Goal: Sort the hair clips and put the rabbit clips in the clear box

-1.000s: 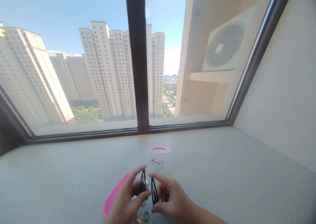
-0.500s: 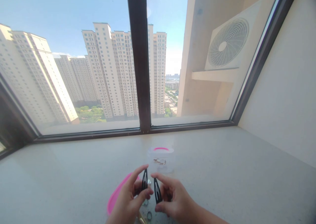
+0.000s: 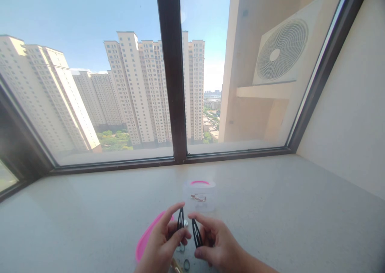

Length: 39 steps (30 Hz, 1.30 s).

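Pinching black hair clips (image 3: pixel 188 229), left hand (image 3: pixel 161 245) and right hand (image 3: pixel 218 245) one each, grips unchanged

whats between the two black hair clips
Head view: a small silvery metal piece and pale stone sill, between the black metal hair clip in the left hand and its twin in the right hand.
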{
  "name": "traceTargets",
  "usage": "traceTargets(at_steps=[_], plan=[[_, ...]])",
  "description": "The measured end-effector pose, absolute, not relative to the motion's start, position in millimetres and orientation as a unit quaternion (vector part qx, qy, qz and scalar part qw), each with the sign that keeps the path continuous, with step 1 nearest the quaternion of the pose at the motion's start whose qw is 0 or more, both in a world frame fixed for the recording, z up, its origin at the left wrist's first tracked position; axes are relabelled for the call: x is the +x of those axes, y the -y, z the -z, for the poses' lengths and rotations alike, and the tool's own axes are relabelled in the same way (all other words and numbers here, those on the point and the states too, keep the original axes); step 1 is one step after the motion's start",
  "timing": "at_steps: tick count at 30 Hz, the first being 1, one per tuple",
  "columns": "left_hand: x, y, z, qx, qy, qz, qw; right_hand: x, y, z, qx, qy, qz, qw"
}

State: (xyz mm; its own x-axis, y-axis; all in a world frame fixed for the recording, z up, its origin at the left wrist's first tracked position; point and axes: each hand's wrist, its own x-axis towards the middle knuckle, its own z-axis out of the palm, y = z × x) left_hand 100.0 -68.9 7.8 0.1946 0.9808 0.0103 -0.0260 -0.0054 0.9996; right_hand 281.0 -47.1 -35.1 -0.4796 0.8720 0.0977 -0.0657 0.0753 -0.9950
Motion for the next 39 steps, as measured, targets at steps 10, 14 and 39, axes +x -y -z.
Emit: traceTargets(at_steps=[10, 14, 39], plan=[[95, 68, -2, 0.543, -0.428, -0.45, 0.565, 279, 48, 33, -0.338, 0.631, -0.589, 0.374], [94, 67, -1, 0.544, -0.424, -0.449, 0.568, 278, 50, 30, -0.358, 0.651, -0.562, 0.363], [94, 67, -7, 0.544, -0.433, -0.447, 0.564, 270, 54, 32, -0.351, 0.628, -0.58, 0.382]])
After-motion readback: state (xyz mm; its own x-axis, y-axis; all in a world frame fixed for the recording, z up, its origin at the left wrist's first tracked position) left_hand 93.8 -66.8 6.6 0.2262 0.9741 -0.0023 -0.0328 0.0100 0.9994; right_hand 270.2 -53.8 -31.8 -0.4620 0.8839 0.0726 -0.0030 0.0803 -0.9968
